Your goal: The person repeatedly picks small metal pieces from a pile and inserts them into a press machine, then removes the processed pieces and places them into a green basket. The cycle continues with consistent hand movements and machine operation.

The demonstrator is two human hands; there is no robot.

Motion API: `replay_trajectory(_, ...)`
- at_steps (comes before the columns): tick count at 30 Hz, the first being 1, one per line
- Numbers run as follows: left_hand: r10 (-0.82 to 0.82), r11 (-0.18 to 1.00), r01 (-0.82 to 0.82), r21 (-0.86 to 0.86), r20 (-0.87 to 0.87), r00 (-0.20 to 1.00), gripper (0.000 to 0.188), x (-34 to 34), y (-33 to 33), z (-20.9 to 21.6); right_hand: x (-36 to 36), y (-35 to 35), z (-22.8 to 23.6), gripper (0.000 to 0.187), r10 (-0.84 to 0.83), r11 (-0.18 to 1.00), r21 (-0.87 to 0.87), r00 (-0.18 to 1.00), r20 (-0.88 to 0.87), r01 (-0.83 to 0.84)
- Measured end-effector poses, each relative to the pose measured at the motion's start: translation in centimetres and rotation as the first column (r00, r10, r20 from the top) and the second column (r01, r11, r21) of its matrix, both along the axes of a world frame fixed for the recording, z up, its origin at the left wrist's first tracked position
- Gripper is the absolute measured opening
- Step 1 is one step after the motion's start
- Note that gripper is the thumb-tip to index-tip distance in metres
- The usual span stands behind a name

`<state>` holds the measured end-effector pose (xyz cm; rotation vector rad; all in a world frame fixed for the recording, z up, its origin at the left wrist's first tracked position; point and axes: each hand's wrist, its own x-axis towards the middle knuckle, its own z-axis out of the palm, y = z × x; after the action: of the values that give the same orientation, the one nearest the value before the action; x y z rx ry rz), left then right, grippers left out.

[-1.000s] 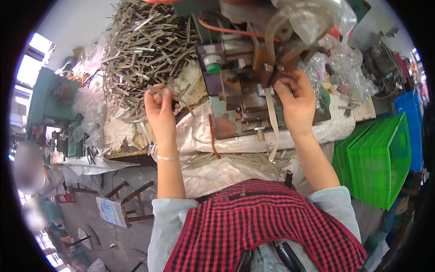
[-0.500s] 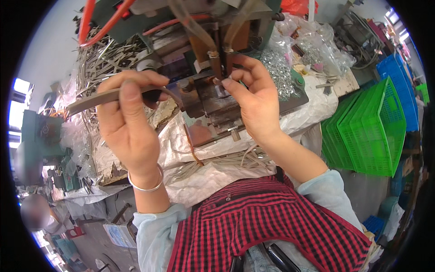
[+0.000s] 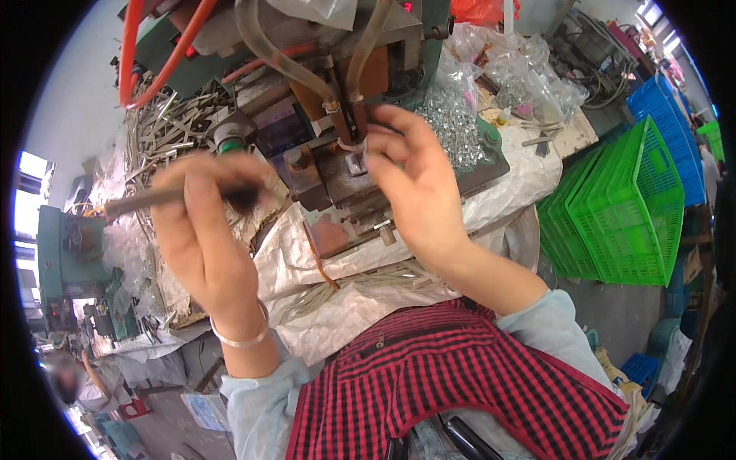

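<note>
My left hand point(image 3: 203, 234), smeared by motion, is closed around a flat grey-brown strip point(image 3: 142, 202) that juts out to the left of the thumb. Whether it is one strip or a few stacked ones, I cannot tell. My right hand point(image 3: 423, 195) is at the bench press point(image 3: 318, 188), its fingers curled and its thumb tip beside the two upright brown rods point(image 3: 349, 123). Just left of that thumb, a small shiny metal piece point(image 3: 356, 163) sits on the press's die. What the right fingertips hold, if anything, is hidden.
Loose grey strips point(image 3: 180, 123) are heaped behind my left hand, with more strips point(image 3: 360, 282) along the near bench edge. Small shiny pieces point(image 3: 452, 134) pile up right of the press. Clear hoses point(image 3: 280, 57) hang overhead. Green crates point(image 3: 621, 207) stand at the right.
My left hand has moved away from the press, drawing the strip left and clear of the die. My right hand stays at the die, its thumb slightly apart from the rods. The view has shifted slightly.
</note>
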<state>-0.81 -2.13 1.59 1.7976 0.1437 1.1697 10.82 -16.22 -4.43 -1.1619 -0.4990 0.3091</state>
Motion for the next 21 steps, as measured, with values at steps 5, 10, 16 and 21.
replay_trajectory(5, -0.659, 0.588, 0.27, -0.762, -0.258, 0.707, 0.032, -1.0, -4.7, -2.9, 6.7, -4.6, -2.4, 0.032, 0.064, 0.889, -0.342, 0.657, 0.752, 0.305)
replay_trajectory(10, -0.76, 0.082, 0.247, -0.966, 0.1, 0.643, 0.03, 1.5, -5.7, -4.8, 10.7, -7.7, -9.7, 0.018, 0.028, 0.502, -0.423, 0.474, 0.88, 0.754)
replay_trajectory(16, -0.69, 0.03, 0.171, -0.985, 0.104, 0.716, 0.028, 1.9, -7.5, -5.0, 12.4, -7.1, -7.2, 0.013, -0.096, 0.556, -0.499, 0.648, 0.756, 0.665)
replay_trajectory(21, -0.673, 0.085, 0.177, -0.98, 0.075, 0.736, 0.024, 2.2, -7.3, -5.2, 13.8, -7.2, -10.3, 0.014, -0.239, 0.617, -0.497, 0.747, 0.62, 0.61)
